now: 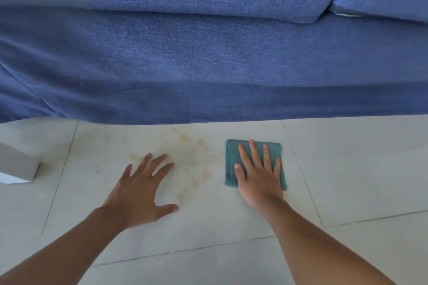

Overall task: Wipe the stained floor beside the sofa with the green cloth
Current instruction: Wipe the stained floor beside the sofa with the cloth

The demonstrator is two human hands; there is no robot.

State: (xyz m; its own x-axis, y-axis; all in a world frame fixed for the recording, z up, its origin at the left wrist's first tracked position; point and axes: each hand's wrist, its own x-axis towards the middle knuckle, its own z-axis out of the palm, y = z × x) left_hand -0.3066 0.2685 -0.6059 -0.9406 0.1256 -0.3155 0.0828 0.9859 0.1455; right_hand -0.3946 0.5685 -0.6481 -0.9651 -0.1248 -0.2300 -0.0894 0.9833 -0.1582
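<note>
The right hand [259, 176] lies flat, fingers apart, on the green cloth [234, 157] beside the yellowish stains [194, 152] near the sofa [208, 65]; the left hand [141, 192] rests spread and empty; wiping should begin, sweeping leftward.

Both bare forearms reach forward, the left hand [141, 192] palm-down with fingers spread wide, the right hand [259, 176] flattened, fingers extended and slightly apart.

Two bare forearms and hands of one person. The left hand [141, 188] and the right hand [259, 176] carry no rings, gloves or watch. Both wrists are bare, and both forearms show no sleeve up to the picture's lower edge.
</note>
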